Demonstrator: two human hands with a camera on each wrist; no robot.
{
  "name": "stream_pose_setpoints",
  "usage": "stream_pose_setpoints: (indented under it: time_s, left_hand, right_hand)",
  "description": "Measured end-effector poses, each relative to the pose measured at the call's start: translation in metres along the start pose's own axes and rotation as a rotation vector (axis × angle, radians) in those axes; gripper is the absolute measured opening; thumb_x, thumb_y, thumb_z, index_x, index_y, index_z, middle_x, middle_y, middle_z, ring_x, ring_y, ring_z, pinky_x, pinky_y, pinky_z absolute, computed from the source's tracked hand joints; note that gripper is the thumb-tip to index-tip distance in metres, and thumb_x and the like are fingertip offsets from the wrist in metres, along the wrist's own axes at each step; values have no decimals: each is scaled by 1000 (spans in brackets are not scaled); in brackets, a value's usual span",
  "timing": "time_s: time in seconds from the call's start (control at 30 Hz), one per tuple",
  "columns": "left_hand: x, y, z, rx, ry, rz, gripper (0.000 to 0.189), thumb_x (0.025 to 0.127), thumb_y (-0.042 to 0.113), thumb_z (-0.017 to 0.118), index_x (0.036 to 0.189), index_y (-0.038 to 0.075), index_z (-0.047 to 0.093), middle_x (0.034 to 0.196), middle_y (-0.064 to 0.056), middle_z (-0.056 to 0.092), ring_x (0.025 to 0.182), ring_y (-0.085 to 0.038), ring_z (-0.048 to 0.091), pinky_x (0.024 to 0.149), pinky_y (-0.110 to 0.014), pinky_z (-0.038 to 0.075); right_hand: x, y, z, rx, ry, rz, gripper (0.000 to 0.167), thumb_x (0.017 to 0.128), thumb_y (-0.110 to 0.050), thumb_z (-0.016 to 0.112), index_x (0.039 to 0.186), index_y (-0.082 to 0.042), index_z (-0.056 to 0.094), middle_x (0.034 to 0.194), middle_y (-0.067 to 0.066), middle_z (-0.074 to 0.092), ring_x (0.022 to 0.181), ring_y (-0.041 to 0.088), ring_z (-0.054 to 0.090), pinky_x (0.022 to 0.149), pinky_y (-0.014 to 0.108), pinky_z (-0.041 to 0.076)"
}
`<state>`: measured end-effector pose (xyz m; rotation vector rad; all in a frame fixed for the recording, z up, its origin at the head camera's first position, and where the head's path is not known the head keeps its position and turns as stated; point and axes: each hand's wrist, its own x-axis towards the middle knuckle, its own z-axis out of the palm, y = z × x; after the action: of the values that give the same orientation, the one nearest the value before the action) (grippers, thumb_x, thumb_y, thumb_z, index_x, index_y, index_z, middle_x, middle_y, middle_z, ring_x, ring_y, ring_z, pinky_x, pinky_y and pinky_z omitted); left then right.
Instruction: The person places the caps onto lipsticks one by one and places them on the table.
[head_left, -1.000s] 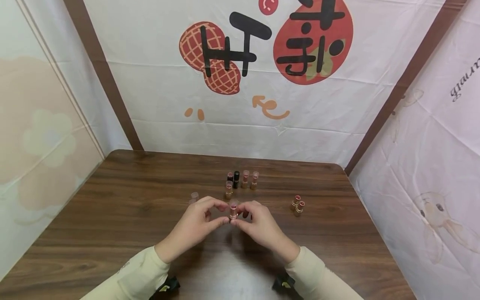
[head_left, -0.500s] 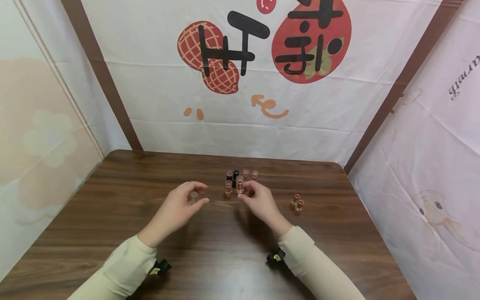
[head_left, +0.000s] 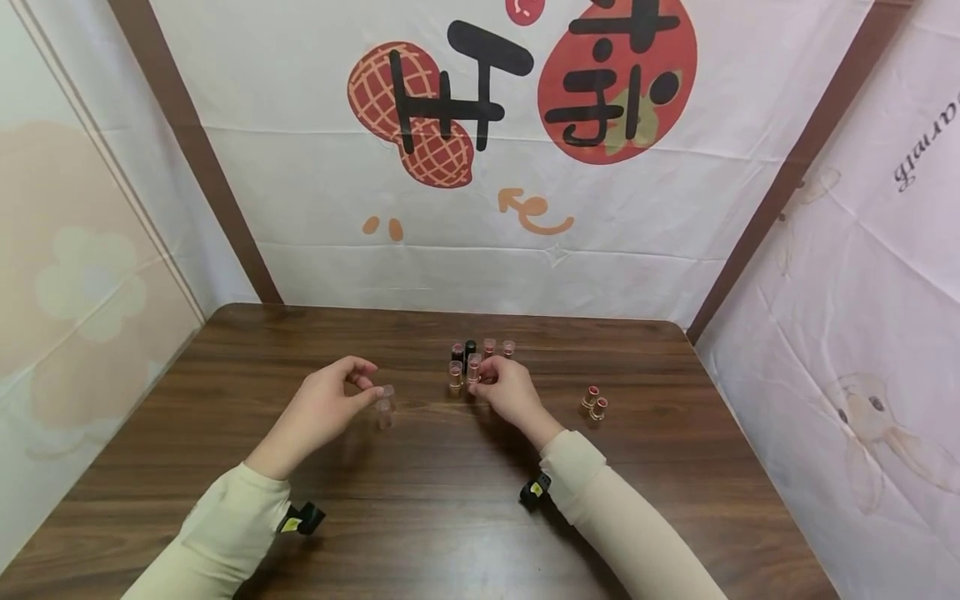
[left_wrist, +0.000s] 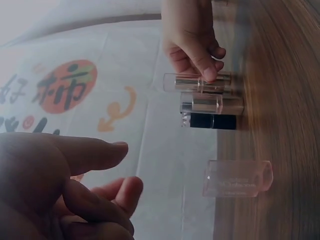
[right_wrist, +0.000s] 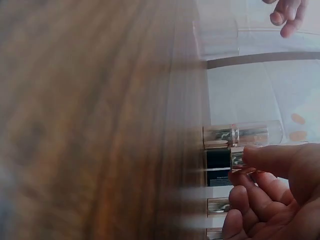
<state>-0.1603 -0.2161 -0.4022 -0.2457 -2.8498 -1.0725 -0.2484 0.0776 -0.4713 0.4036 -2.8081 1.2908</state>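
Note:
My right hand (head_left: 512,392) pinches a gold lipstick with a clear cap (head_left: 474,367) by its lower part. It stands upright at the front of a small group, right beside another clear-capped gold lipstick (head_left: 455,379). In the right wrist view, thumb and fingers (right_wrist: 272,155) close round its golden section. My left hand (head_left: 326,408) hovers left of the group, fingers loosely bent and holding nothing. Beside its fingertips stand two clear caps (head_left: 386,415), one behind the other. The left wrist view shows a gap between that hand and a clear pinkish cap (left_wrist: 237,179).
Behind the held lipstick stand black lipsticks (head_left: 470,347) and more clear-capped ones (head_left: 509,348), partly hidden by the right hand. Two uncapped lipsticks with red tips (head_left: 598,409) stand together further right. The brown wooden table (head_left: 450,517) ends at a white printed cloth (head_left: 315,250).
Both hands were together at the capped lipstick. The left hand has let go and moved left to the clear caps. The right hand has carried the lipstick forward to the group.

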Motion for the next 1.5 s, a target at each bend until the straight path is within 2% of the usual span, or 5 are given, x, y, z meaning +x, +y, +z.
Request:
stream_pose_setpoints:
  time_s: [0.4, 0.63, 0.83, 1.07, 1.5]
  left_hand:
    - [3, -5, 4, 47, -97, -39, 30, 93, 25, 76, 112, 5, 65, 97, -6, 66, 87, -20, 61, 73, -35, 48]
    - [1, -8, 7, 51, -133, -52, 28, 90, 25, 78, 107, 7, 65, 96, -5, 65, 86, -19, 59, 72, -34, 47]
    - [0, -8, 8, 56, -136, -49, 27, 90, 25, 78, 106, 7, 65, 95, -4, 64, 85, -19, 59, 72, -34, 47]
    - [2, -11, 11, 64, -130, -53, 29, 89, 23, 79, 106, 6, 63, 96, -7, 64, 84, -20, 58, 71, -35, 47]
    - [2, -12, 22, 130, -97, -72, 42, 88, 34, 81, 109, 3, 62, 100, -10, 63, 87, -22, 58, 79, -42, 49]
  right_hand:
    - [7, 5, 2, -44, -52, 89, 21, 86, -21, 84, 99, -13, 70, 94, -1, 71, 84, 15, 63, 77, 36, 52]
    - [8, 2, 5, -161, -62, 86, 17, 87, -24, 83, 94, -14, 71, 88, -3, 70, 80, 15, 62, 75, 36, 52]
    - [6, -2, 4, -187, -77, 90, 24, 86, -23, 84, 105, -12, 72, 96, 0, 72, 87, 17, 65, 79, 38, 54]
    - [-3, -15, -17, -107, -59, 49, 34, 88, -21, 82, 117, -8, 70, 109, 3, 74, 103, 22, 68, 92, 41, 54]
    - [-43, -23, -68, 17, 80, -56, 37, 91, -17, 80, 126, -12, 68, 122, 3, 71, 97, 18, 66, 82, 38, 57]
